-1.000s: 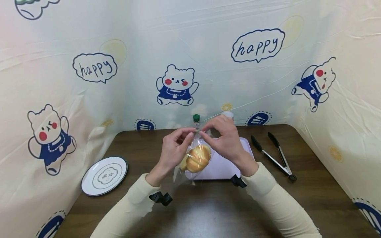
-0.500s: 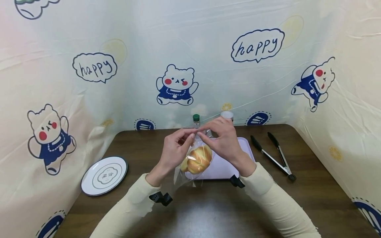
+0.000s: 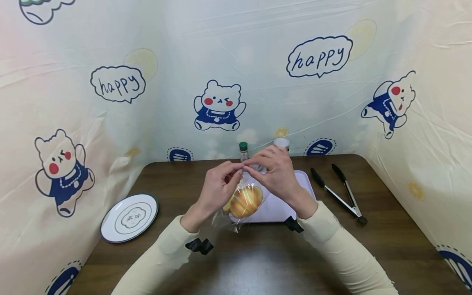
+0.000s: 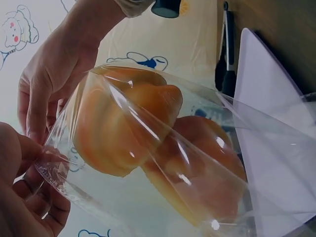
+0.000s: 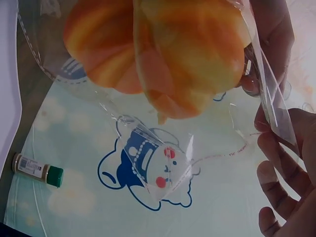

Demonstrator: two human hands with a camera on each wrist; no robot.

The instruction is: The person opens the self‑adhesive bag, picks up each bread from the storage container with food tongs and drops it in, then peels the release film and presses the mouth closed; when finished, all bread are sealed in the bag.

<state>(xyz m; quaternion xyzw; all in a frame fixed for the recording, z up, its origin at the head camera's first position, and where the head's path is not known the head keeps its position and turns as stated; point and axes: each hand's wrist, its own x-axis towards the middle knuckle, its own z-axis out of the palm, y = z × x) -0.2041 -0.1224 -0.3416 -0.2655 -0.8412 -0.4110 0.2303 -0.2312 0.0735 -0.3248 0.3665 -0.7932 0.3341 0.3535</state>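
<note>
A clear plastic bag [image 4: 276, 143] hangs from both hands above a pale lilac tray [image 3: 273, 209]. Inside it are two golden bread rolls, one roll [image 4: 126, 123] in front of another roll [image 4: 197, 168]. My left hand [image 3: 220, 184] pinches the bag's top edge between thumb and fingers. Close against it, my right hand [image 3: 274, 174] pinches the same edge, with the fingertips of both hands meeting. In the right wrist view the rolls [image 5: 192, 54] show through the film, and the gathered edge lies between the fingers.
A white plate [image 3: 129, 219] with a dark rim lies at the left of the brown table [image 3: 236, 262]. Black-and-steel tongs [image 3: 346, 200] lie spread at the right. Behind the hands stand a green-capped bottle [image 3: 243, 150] and a white-lidded container [image 3: 282, 142].
Both hands stay close together at the bag's top edge, their fingertips shifting slightly. The bag and rolls have turned and swung a little beneath them.
</note>
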